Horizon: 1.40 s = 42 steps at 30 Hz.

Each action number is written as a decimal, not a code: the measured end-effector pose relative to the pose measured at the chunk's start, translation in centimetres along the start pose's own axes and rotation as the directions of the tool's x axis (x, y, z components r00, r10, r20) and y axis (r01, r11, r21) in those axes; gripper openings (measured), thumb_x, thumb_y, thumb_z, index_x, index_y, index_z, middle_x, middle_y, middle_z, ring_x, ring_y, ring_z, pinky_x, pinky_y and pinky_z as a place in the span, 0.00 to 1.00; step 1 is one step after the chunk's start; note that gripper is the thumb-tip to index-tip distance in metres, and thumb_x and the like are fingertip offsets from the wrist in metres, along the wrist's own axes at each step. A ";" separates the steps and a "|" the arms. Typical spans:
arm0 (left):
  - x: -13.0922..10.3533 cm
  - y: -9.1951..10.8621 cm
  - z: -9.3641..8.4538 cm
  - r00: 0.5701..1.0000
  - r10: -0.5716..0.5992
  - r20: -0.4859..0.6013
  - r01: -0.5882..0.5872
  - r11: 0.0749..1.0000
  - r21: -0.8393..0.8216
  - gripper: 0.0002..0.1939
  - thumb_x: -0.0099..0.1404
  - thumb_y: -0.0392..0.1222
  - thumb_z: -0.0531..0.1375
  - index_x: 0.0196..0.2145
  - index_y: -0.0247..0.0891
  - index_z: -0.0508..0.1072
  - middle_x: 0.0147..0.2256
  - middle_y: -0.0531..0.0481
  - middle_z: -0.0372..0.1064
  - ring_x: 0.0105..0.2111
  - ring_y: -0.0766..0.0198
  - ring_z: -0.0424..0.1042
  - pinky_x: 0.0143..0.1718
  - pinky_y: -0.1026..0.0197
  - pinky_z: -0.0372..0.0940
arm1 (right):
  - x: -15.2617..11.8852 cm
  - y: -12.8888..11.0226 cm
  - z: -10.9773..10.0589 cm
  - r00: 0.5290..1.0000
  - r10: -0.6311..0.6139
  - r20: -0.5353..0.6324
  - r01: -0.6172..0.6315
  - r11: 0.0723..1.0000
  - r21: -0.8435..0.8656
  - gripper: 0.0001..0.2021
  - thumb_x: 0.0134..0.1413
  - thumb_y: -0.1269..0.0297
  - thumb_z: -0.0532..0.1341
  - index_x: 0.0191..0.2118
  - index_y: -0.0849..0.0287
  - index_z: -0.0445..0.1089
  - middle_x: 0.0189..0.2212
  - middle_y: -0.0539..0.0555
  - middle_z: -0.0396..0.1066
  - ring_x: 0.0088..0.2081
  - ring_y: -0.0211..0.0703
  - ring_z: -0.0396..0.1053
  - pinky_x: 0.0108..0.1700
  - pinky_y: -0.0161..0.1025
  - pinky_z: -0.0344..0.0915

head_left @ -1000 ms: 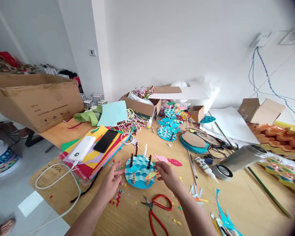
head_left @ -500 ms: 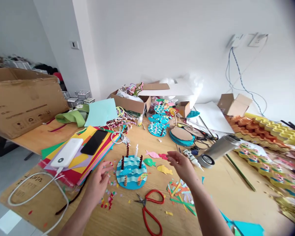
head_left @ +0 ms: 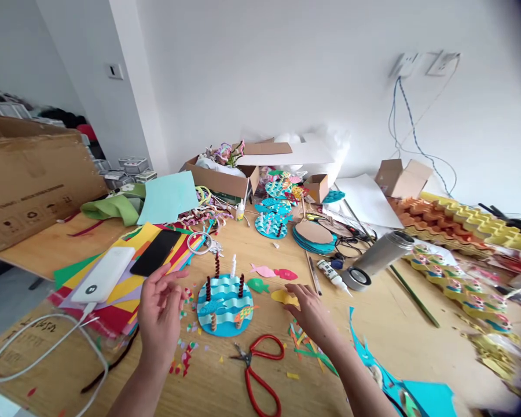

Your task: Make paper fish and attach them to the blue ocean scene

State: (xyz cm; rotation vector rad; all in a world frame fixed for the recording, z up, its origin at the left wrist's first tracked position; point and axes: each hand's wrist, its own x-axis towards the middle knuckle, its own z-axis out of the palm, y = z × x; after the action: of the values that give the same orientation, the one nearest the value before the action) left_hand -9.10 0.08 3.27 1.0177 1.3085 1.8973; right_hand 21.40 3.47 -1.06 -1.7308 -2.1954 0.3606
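Observation:
My left hand [head_left: 160,310] is raised over the table with nothing in it, its fingers loosely apart, left of a round blue wavy paper disc [head_left: 226,329]. Brown and white twisted pipe-cleaner posts stand on that disc, and two paper fish lie among them. Over the right end of a yellow paper fish [head_left: 281,296] is my right hand [head_left: 310,313], fingers spread and bent down; whether they touch it I cannot tell. Close by lie a green paper fish [head_left: 257,285], a pink one [head_left: 263,271] and a darker pink one [head_left: 285,274].
Red-handled scissors [head_left: 264,370] lie open in front of the disc. A glue bottle [head_left: 333,277] and a steel flask [head_left: 384,255] are to the right. Coloured paper sheets [head_left: 145,234] hold a phone and a white power bank [head_left: 104,275]. Paper scraps are scattered about.
My right hand has come down and left to the yellow fish, its fingers spreading. My left hand has shifted left, away from the disc. The view has turned slightly right.

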 end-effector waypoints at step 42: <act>3.2 3.7 8.5 0.824 -0.036 0.566 -0.177 0.932 0.316 0.08 0.59 0.43 0.59 0.33 0.37 0.72 0.30 0.49 0.70 0.31 0.63 0.69 0.33 0.63 0.64 | 5.0 -10.4 -8.1 0.967 -0.254 0.002 0.233 0.890 0.392 0.13 0.58 0.68 0.49 0.48 0.59 0.62 0.27 0.51 0.72 0.29 0.39 0.69 0.31 0.35 0.61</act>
State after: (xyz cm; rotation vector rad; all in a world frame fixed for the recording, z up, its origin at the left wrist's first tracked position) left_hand -3.71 5.56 9.37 1.6832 1.2727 1.2552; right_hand 14.28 5.86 10.92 -1.2316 -2.1599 0.7303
